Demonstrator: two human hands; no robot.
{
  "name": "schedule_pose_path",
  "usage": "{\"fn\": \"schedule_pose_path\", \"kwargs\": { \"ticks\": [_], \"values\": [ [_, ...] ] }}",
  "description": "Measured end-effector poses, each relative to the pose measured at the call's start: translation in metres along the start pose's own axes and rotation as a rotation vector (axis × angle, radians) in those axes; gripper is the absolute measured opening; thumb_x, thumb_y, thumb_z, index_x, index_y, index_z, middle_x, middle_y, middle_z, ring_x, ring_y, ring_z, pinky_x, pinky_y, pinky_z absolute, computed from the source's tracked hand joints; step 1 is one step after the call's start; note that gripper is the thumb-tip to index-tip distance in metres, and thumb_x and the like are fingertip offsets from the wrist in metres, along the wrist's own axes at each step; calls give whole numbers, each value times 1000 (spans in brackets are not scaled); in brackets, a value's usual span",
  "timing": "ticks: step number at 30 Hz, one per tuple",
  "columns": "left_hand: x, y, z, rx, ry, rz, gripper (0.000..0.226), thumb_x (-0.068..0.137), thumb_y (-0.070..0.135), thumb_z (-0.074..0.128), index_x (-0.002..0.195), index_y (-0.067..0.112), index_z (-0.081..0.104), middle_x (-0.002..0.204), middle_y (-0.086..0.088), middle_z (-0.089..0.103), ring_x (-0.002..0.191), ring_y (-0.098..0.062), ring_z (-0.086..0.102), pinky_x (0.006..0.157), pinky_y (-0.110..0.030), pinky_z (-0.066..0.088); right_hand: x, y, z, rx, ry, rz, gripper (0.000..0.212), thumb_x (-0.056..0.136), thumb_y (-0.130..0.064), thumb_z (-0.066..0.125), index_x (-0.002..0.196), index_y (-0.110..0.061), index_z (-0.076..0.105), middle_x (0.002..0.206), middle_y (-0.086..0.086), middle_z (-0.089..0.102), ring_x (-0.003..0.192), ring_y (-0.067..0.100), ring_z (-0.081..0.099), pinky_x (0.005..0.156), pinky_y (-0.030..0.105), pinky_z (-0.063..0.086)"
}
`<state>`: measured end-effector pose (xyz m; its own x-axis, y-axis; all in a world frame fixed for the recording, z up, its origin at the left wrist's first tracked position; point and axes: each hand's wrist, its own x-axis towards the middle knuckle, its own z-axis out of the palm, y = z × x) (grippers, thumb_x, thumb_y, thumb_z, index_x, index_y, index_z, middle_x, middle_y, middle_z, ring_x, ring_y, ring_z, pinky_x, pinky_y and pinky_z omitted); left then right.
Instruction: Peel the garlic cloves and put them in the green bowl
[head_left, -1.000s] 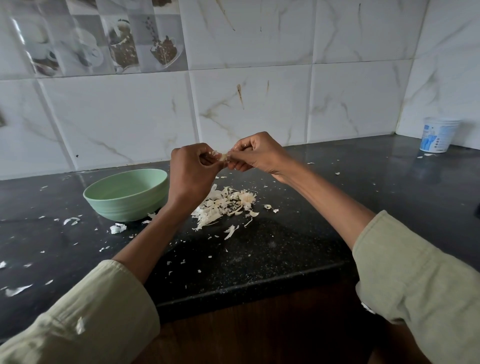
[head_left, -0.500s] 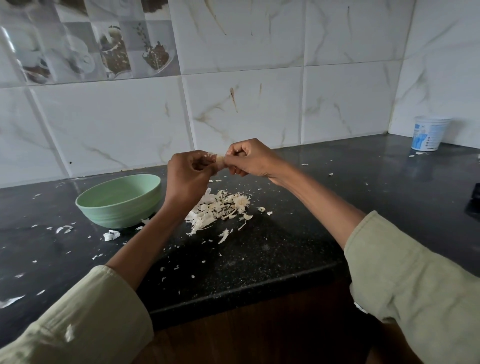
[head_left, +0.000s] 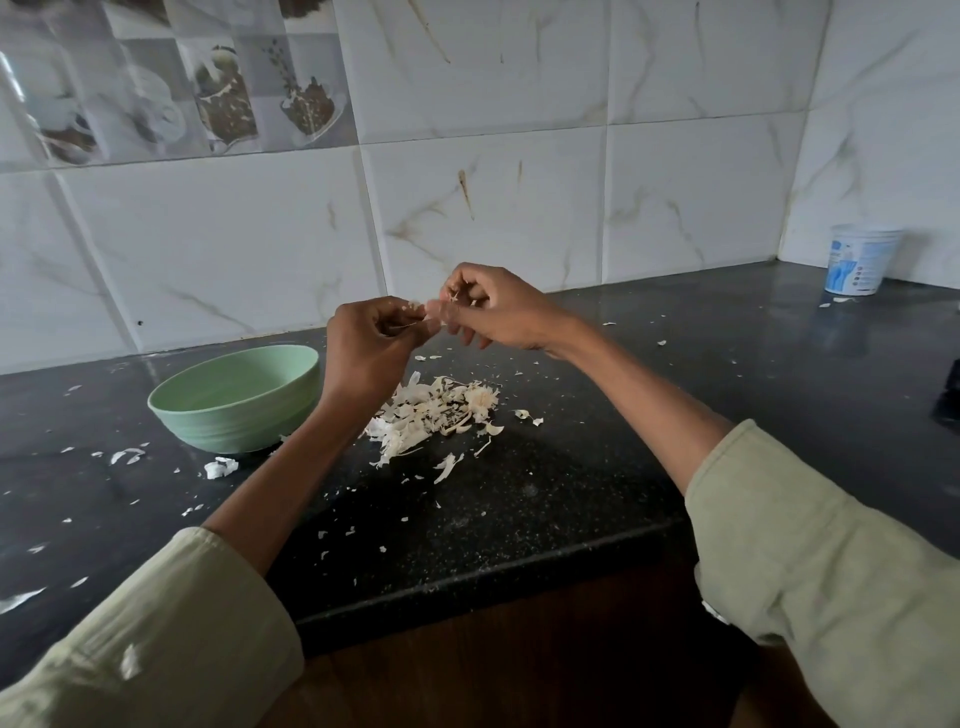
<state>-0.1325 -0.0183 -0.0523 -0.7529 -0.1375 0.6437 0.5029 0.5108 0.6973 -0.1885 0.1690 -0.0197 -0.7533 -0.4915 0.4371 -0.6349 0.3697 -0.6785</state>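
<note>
Above the black counter, my left hand (head_left: 371, 345) pinches a small pale garlic clove (head_left: 432, 313) at its fingertips. My right hand (head_left: 491, 312) meets it from the right, fingers curled, and pinches a bit of papery skin (head_left: 455, 296) at the clove's end. Most of the clove is hidden by the fingers. The green bowl (head_left: 236, 399) stands on the counter just left of my left wrist; its inside shows no cloves from this angle. A heap of garlic peels (head_left: 439, 410) lies on the counter below both hands.
Loose peel scraps (head_left: 221, 466) are scattered over the black counter (head_left: 597, 467), mostly left and front. A white plastic cup (head_left: 860, 259) stands in the back right corner by the tiled wall. A dark object (head_left: 949, 395) shows at the right edge.
Both hands have stayed together on the clove, and the right hand has lifted slightly with a bit of skin. The camera view shifted a little.
</note>
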Motion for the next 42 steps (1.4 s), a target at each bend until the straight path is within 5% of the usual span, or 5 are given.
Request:
{"fn": "schedule_pose_path", "kwargs": {
  "ticks": [6, 14, 19, 27, 42],
  "values": [
    [-3, 4, 1, 135, -18, 72, 10, 85, 21, 87, 89, 15, 80, 77, 3, 77, 76, -20, 74, 73, -40, 61, -3, 3, 15, -247, -38, -71, 39, 110, -31, 49, 85, -5, 63, 61, -3, 61, 45, 3, 53, 51, 24, 42],
    [4, 3, 2, 52, -63, 100, 20, 109, 26, 57, 105, 12, 70, 85, 1, 76, 76, -11, 73, 67, -14, 50, -3, -3, 15, -69, 72, -34, 39, 110, -28, 47, 86, -1, 62, 68, 9, 56, 61, 20, 52, 60, 36, 43],
    [-3, 1, 7, 148, -103, 18, 40, 110, 49, 43, 105, 11, 58, 83, 0, 74, 71, -14, 72, 67, -32, 57, 1, -4, 29, -58, 135, -13, 32, 106, -28, 49, 78, -14, 55, 63, -4, 57, 57, 18, 48, 57, 36, 38],
    [-10, 9, 19, 24, 2, 42, 42, 115, 33, 33, 93, 3, 51, 73, -6, 63, 63, -28, 58, 56, -46, 48, 3, -4, 44, 0, 143, -14, 38, 109, -35, 43, 87, -6, 55, 61, 6, 51, 56, 20, 47, 57, 41, 39],
    [-4, 5, 20, -150, 110, -133, 20, 90, 1, 36, 74, 9, 45, 62, -1, 41, 65, -20, 35, 56, -37, 29, -7, -15, 61, -315, 325, -300, 37, 112, -37, 33, 83, -18, 45, 57, -8, 50, 50, 16, 49, 52, 34, 34]
  ]
}}
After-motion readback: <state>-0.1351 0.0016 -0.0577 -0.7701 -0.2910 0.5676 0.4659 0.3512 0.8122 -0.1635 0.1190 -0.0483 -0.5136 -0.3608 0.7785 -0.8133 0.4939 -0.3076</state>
